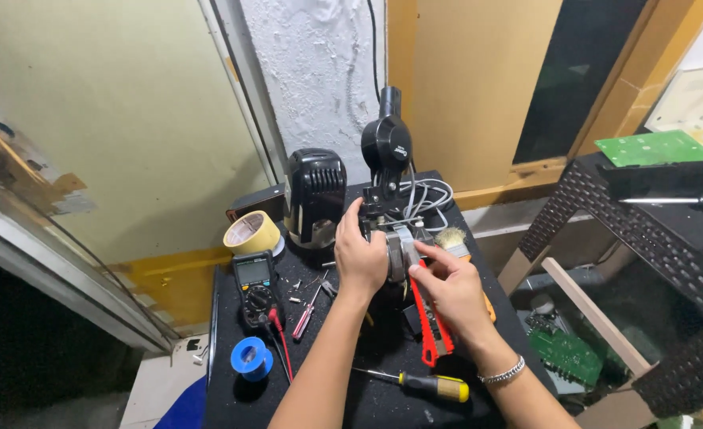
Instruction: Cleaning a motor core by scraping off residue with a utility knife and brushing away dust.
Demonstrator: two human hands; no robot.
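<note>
Multimeter (254,287), screwdriver (427,385) flank forearms; bare mat (383,349) between.

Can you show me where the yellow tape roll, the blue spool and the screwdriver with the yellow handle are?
yellow tape roll (251,233): head view, on its front outer wall.
blue spool (251,358): head view, on its top blue rim.
screwdriver with the yellow handle (440,387): head view, on the yellow and black handle.

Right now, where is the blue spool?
In the head view, the blue spool lies at the black table's front left, just below the multimeter.
</note>
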